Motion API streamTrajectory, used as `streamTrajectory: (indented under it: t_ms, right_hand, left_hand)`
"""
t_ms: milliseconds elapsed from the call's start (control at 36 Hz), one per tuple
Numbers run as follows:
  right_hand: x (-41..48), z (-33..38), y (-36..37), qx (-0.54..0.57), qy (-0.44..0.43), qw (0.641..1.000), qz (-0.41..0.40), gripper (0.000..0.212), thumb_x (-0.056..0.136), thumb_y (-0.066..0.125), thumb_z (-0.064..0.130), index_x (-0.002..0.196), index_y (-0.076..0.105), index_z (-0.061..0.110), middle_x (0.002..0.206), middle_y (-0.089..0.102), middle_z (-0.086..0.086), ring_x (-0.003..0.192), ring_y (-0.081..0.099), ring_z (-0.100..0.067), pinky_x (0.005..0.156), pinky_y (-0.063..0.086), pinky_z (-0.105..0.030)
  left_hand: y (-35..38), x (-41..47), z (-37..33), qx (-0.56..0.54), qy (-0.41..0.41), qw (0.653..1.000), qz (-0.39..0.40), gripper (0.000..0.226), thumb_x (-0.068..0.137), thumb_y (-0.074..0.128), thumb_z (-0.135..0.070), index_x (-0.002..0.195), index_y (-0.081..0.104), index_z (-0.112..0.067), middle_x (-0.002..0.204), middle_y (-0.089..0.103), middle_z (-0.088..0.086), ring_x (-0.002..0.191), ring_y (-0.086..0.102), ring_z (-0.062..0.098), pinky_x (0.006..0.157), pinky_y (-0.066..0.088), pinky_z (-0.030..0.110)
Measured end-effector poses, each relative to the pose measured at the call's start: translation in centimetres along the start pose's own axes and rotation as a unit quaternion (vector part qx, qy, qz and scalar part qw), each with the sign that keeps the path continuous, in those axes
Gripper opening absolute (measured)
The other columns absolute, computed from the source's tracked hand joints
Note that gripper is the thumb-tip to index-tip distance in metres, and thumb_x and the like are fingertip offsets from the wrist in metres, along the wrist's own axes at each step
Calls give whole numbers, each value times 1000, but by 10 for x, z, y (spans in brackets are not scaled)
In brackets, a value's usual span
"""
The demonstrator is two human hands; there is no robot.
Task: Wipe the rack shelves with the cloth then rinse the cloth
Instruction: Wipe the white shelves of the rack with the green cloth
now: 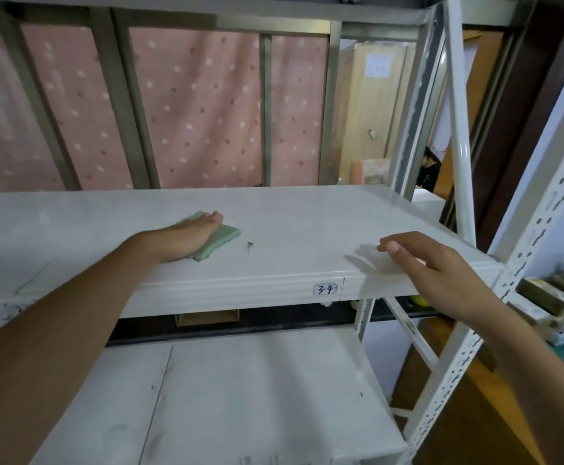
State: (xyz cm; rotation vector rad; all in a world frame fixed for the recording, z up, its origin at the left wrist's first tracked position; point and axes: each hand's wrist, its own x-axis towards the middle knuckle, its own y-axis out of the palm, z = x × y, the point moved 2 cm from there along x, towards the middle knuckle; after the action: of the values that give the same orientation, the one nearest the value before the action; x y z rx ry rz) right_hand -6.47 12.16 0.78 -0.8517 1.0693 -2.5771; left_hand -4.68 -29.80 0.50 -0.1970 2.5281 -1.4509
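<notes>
We look into a white metal rack (460, 129), with a pink dotted curtain (200, 105) hanging behind it, beyond both hands. The shelf (307, 216) lies under both hands and spans the view. A lower shelf (257, 397), also white and marked with dark scuffs, lies beneath the forearms. To the right of the right hand (435, 263) a slotted upright (539, 236) rises at the front corner of the rack.

The left hand (190, 234) lies flat, palm down, with its fingers straight and together. It presses on a green cloth (222, 238). The cloth lies folded on the shelf directly beneath this palm, and its right edge and near corner show beyond the hand.

The right hand is spread loosely, with relaxed, slightly bent fingers, and holds nothing. It sits over the front lip of the shelf, well apart from the cloth, and its pale reflection shows on the surface below the fingers. We cannot tell whether it touches the shelf.

A small label (326, 289) reading "3-4" is on the front lip, just left of the right hand. A dark smudge (249, 245) marks the shelf just right of the cloth, between the two hands.
</notes>
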Motion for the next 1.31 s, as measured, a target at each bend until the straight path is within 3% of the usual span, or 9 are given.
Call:
streamTrajectory:
  t_ms: [111, 361, 500, 639, 889, 1000, 1083, 1194, 1306]
  right_hand:
    - [-4, 11, -1, 4, -7, 1000, -1, 41, 98, 40, 50, 117, 67, 26, 119, 62, 17, 110, 54, 1, 90, 36, -11]
    - [-4, 26, 4, -14, -18, 999, 26, 45, 97, 38, 55, 120, 66, 29, 121, 60, 20, 114, 52, 1, 90, 33, -9]
    - [-8, 22, -5, -25, -18, 999, 18, 44, 97, 37, 55, 117, 67, 29, 120, 61, 19, 111, 53, 2, 89, 34, -7]
    - [-10, 15, -5, -28, -8, 999, 24, 43, 98, 38, 53, 115, 68, 28, 119, 62, 17, 112, 54, -3, 92, 38, -21]
    - [-16, 12, -3, -28, -6, 999, 23, 37, 98, 41, 50, 111, 69, 30, 111, 63, 21, 105, 53, 11, 86, 37, -6]
    - [-24, 6, -9, -37, 8, 999, 18, 39, 97, 39, 51, 113, 68, 31, 112, 63, 20, 106, 53, 7, 86, 38, -10]
    - [-30, 0, -13, -41, 23, 999, 15, 41, 96, 38, 52, 114, 68, 30, 113, 62, 19, 106, 55, 3, 88, 45, -20]
    - [-33, -4, -15, -46, 23, 999, 14, 43, 95, 38, 54, 114, 68, 30, 114, 63, 19, 106, 55, 5, 84, 39, -14]
    - [-29, 0, -9, -44, 21, 999, 18, 43, 96, 37, 54, 115, 67, 31, 115, 62, 21, 106, 54, 6, 85, 39, -13]
  left_hand:
    - [12, -9, -8, -28, 20, 999, 19, 100, 72, 10, -99, 158, 10, -47, 168, -1, -23, 154, -1, 2, 128, 1, 43]
    - [21, -22, -18, -62, 30, 998, 12, 90, 81, 9, -93, 158, 14, -46, 169, 6, -18, 155, 7, 6, 127, 6, 43]
    - [9, -24, -10, -127, -17, 991, 31, 109, 64, 14, -106, 157, 17, -49, 169, 5, -18, 156, 7, 10, 127, 4, 45]
    - [2, -29, -12, -171, 7, 983, 60, 87, 84, 10, -90, 157, 23, -46, 168, 9, -19, 156, 10, 12, 128, 6, 44]
    - [-12, -8, 2, -152, 7, 987, 52, 88, 82, 9, -92, 155, 27, -47, 167, 11, -19, 156, 10, 11, 126, 7, 41]
    - [-19, 5, 23, -84, -19, 996, 34, 98, 60, 12, -108, 148, 21, -65, 167, 3, -21, 156, 0, 8, 127, 0, 50]
    - [-20, 12, 30, -19, -3, 1000, 13, 90, 76, 8, -98, 155, 8, -55, 167, -1, -23, 155, -6, 4, 127, -4, 47]
    - [-18, 17, 26, 68, 41, 997, 16, 64, 103, 5, -64, 161, 2, -38, 169, -7, -17, 155, -8, 4, 127, -4, 34]
    - [-16, 18, 22, 115, 53, 992, 6, 58, 108, 5, -48, 162, -1, -28, 170, -9, -9, 156, -9, 8, 126, -5, 30]
